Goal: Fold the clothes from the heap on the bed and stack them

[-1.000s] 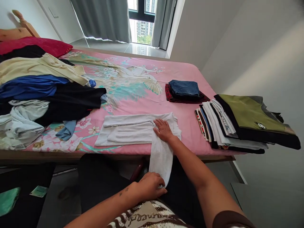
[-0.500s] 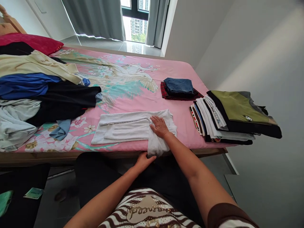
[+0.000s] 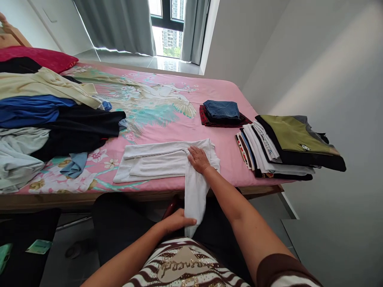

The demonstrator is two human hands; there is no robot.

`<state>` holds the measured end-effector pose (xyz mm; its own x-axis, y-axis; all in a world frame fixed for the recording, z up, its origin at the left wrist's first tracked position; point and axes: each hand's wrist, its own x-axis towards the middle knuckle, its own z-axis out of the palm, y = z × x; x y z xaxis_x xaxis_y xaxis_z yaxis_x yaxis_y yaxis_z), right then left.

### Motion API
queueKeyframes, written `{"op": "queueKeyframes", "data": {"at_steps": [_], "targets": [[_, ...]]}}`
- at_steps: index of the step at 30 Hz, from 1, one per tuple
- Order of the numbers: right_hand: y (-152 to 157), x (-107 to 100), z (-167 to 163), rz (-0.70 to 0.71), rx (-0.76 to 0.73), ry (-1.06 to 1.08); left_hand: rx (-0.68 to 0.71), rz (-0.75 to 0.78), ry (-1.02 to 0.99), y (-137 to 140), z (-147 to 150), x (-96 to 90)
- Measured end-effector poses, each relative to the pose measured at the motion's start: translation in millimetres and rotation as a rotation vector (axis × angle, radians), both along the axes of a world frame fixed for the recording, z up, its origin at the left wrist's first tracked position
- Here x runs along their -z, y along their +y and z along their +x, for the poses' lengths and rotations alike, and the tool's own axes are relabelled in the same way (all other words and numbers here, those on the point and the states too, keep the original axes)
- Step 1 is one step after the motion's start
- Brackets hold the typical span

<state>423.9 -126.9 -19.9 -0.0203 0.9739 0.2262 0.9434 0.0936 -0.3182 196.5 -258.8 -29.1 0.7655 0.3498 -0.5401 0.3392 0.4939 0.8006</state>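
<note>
A white long-sleeved shirt (image 3: 158, 164) lies partly folded along the near edge of the bed. One of its sleeves (image 3: 195, 199) hangs over that edge towards my lap. My left hand (image 3: 178, 220) grips the hanging sleeve near its lower end, thumb across the front and the other fingers hidden behind the cloth. Flat on the shirt's right part, where the sleeve turns down, rests my right hand (image 3: 199, 159) with its fingers stretched out.
Unfolded clothes (image 3: 74, 123) are heaped on the left of the pink flowered bedsheet (image 3: 167, 133). Folded jeans (image 3: 222, 109) lie on red plaid cloth behind the shirt. To the right, a stack of folded clothes (image 3: 278, 159) has an olive shirt on top, beside the wall.
My left hand has moved down and towards me, drawing the sleeve out longer and straighter below the bed edge. My right hand stays pressed on the shirt.
</note>
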Motion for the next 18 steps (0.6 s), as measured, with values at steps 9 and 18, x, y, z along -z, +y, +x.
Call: {"op": "queueKeyframes", "data": {"at_steps": [9,18], "targets": [[-1.0,3.8,-5.0,-0.017,-0.001,0.221,0.107,-0.012,-0.204,-10.4,1.7,-33.4],[18.1,-70.0,39.5,0.047,0.077,0.737,-0.462,-0.572,-0.647,59.0,12.0,-100.1]]}}
